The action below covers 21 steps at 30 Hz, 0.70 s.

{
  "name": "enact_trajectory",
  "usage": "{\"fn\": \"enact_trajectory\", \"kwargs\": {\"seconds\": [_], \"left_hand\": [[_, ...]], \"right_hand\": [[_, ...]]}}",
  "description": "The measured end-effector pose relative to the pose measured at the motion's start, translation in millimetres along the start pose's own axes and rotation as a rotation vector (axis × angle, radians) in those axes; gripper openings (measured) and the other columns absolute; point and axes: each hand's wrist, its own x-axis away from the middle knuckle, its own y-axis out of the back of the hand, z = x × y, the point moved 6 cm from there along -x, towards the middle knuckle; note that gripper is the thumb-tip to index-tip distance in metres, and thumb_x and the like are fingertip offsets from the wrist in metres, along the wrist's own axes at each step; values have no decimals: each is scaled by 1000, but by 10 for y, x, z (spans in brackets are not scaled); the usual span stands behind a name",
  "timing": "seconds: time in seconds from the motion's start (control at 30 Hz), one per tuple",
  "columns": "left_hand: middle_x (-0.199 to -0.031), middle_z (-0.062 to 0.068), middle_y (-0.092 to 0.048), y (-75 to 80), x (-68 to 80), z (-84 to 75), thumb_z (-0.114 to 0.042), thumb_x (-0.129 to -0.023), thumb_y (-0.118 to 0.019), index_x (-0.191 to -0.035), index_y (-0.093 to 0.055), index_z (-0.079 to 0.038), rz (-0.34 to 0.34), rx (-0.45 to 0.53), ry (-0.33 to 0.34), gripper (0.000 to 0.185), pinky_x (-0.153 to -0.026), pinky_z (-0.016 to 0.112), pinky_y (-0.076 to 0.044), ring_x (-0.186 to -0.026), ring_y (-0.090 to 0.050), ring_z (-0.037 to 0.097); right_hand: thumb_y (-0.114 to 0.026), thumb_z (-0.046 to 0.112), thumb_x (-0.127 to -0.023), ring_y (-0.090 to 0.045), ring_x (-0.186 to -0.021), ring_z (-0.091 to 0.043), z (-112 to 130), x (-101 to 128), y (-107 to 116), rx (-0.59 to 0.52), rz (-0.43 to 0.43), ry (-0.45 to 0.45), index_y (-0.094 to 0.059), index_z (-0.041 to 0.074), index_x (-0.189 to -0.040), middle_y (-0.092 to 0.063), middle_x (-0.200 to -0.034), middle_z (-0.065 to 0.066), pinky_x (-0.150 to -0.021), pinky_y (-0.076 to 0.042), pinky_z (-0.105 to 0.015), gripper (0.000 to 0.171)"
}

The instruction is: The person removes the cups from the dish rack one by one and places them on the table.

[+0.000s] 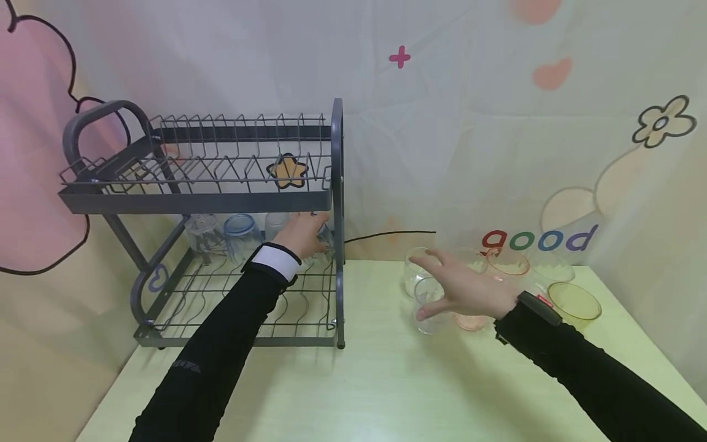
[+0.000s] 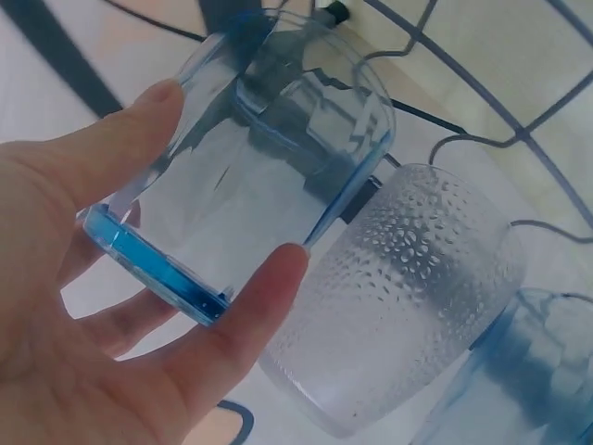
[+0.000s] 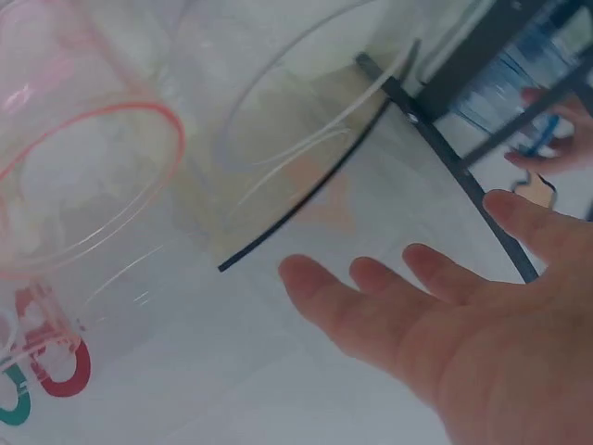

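- blue-tinted glass [image 2: 246,158] sits upside down in the left hand [image 1: 302,236], thumb and fingers curled round it, on the lower tier of the dish rack [image 1: 221,202].
- dimpled clear glass [image 2: 408,297] stands just beside it; more upturned glasses [image 1: 223,236] crowd the same tier.
- right hand [image 1: 469,288] hovers with fingers spread and straight over the clear glass [image 1: 429,305] on the table [image 1: 375,380], holding nothing.
- pink glass [image 1: 508,263], yellow bowl [image 1: 574,302] and a black cable [image 1: 386,234] lie nearby.
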Motion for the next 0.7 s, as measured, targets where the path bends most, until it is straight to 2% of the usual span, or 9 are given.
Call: {"fn": "enact_trajectory", "kwargs": {"seconds": [0.13,0.23,0.33,0.53,0.7], "left_hand": [[-144,21,-44,64,141,49,-19,-85,-79,-144,-45,-5,0,142,-2,70,-108,51,-35,-133,-38,41],[-146,22,-40,92,271,103,-20,-88,-76,-147,-42,-6,-12,247,7,70,-106,53,-37,-134,-36,40],[-149,24,-35,129,423,154,-22,-89,-74,-147,-41,-7,-50,309,19,69,-103,56,-39,-134,-37,41],[-150,19,-35,225,740,261,-30,-89,-74,-147,-43,-10,-145,383,40,69,-102,57,-39,-131,-41,40],[-151,14,-36,246,966,296,-37,-88,-73,-148,-43,-16,-178,501,61,70,-103,63,-35,-135,-36,40]], "right_hand": [[-80,54,-71,-38,-133,-42,82,111,72,-29,-92,5,-32,10,-151,-27,-151,-24,-99,-44,-53,103],[-78,59,-71,-43,-129,-44,131,190,103,-44,-163,-16,-30,13,-153,-25,-153,-23,-94,-48,-54,106],[-78,59,-71,-47,-125,-44,171,255,115,-52,-225,-22,-28,14,-154,-25,-153,-22,-89,-50,-56,107],[-86,43,-70,-40,-130,-46,261,365,108,-110,-324,12,-27,16,-155,-27,-153,-21,-92,-44,-65,107],[-90,32,-66,-35,-135,-37,341,399,83,-188,-387,59,-29,12,-153,-27,-154,-16,-96,-45,-56,108]]}}
